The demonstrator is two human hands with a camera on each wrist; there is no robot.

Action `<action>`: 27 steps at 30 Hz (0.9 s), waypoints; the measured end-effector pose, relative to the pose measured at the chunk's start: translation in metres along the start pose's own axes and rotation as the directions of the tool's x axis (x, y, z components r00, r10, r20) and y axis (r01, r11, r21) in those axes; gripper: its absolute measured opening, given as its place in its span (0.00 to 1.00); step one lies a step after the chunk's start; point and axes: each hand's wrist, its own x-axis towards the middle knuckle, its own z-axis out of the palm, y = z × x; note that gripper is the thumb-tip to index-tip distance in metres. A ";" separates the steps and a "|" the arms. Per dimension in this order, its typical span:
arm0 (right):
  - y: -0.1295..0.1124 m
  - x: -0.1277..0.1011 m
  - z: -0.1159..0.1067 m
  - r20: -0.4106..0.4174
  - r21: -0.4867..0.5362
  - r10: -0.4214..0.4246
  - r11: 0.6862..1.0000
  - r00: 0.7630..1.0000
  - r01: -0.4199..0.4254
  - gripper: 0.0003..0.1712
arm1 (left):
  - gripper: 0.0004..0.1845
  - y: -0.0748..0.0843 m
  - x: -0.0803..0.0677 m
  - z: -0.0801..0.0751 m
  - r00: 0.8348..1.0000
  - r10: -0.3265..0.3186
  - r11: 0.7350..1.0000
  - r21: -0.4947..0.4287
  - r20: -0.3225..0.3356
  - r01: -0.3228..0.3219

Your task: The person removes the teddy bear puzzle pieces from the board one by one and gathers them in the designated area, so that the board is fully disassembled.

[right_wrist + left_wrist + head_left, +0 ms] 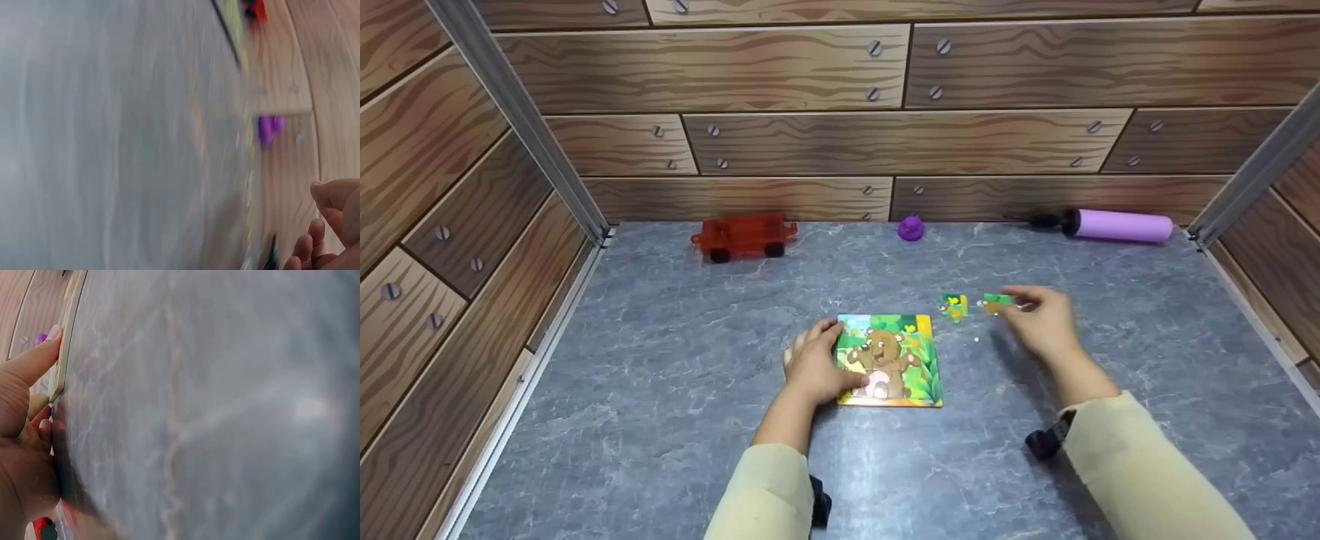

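A square jigsaw puzzle (889, 360) with a brown bear on a green jungle scene lies on the grey table. My left hand (814, 367) grips its left side, thumb on top of the picture and fingers along the edge; the left wrist view shows the thumb (42, 354) over the board (66, 354). Two loose puzzle pieces lie beyond its upper right corner: a green and yellow piece (954, 306) and a green and brown piece (996, 299). My right hand (1042, 322) is at the second piece, thumb and finger apart; its wrist view shows nothing between them.
Along the back wall stand a red toy wagon (744, 236), a small purple toy (911, 227) and a lilac cylinder with a black nozzle (1121, 226). A tiny white speck (976, 340) lies right of the puzzle. Wood-patterned walls (795, 142) enclose the table.
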 end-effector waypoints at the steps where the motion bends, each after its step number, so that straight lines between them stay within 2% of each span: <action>1: -0.005 -0.002 0.004 0.012 0.003 -0.027 1.000 1.000 0.027 0.18 | 0.53 0.000 0.000 0.000 1.000 0.002 1.000 -0.001 -0.001 -0.002; 5: -0.021 -0.008 0.018 0.074 0.002 -0.099 0.995 0.992 0.099 0.17 | 0.52 0.000 0.001 0.000 1.000 0.003 1.000 -0.003 -0.003 -0.003; 8: -0.032 -0.014 0.027 0.143 0.002 -0.123 0.992 0.982 0.124 0.18 | 0.53 0.000 0.001 0.001 1.000 -0.002 1.000 -0.001 -0.001 0.002; 14: -0.040 -0.030 0.048 0.291 0.054 -0.158 0.987 0.944 0.148 0.22 | 0.53 -0.002 0.000 0.001 1.000 -0.003 1.000 -0.016 0.009 0.003; 17: -0.041 -0.037 0.058 0.368 0.055 -0.122 0.992 0.922 0.109 0.25 | 0.53 -0.001 0.001 0.001 1.000 -0.007 1.000 -0.018 0.010 0.007; 20: -0.043 -0.042 0.066 0.425 0.014 -0.065 0.998 0.903 0.066 0.28 | 0.53 -0.001 0.000 0.001 1.000 -0.006 1.000 -0.013 0.004 0.006; 23: -0.045 -0.045 0.070 0.447 -0.066 -0.002 0.997 0.895 0.035 0.30 | 0.53 -0.001 0.000 0.001 1.000 -0.004 1.000 -0.005 0.000 0.004; 27: -0.049 -0.048 0.071 0.460 -0.169 0.044 0.985 0.887 0.039 0.27 | 0.53 0.000 -0.001 0.000 1.000 0.000 1.000 -0.004 0.000 0.000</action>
